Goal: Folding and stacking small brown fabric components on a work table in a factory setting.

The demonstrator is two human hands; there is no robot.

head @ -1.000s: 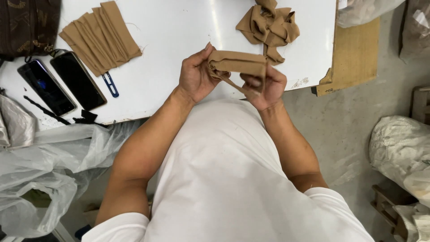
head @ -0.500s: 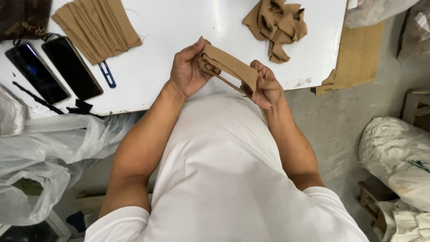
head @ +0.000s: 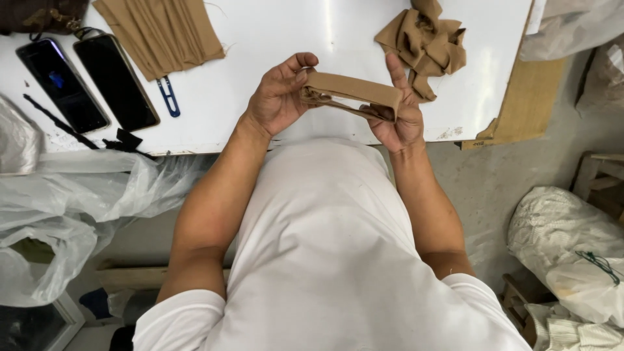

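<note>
Since the previous frame, both hands have levelled the tan fabric strip (head: 354, 91) from tilted to nearly horizontal above the desk (head: 273, 39) edge. My left hand (head: 276, 97) grips its left end; my right hand (head: 400, 110) grips the right end, fingers extended.

Light: I see bright, even overhead light.
Glare: a pale streak on the white tabletop (head: 328, 29).
Focus: sharp; edges bend slightly.
</note>
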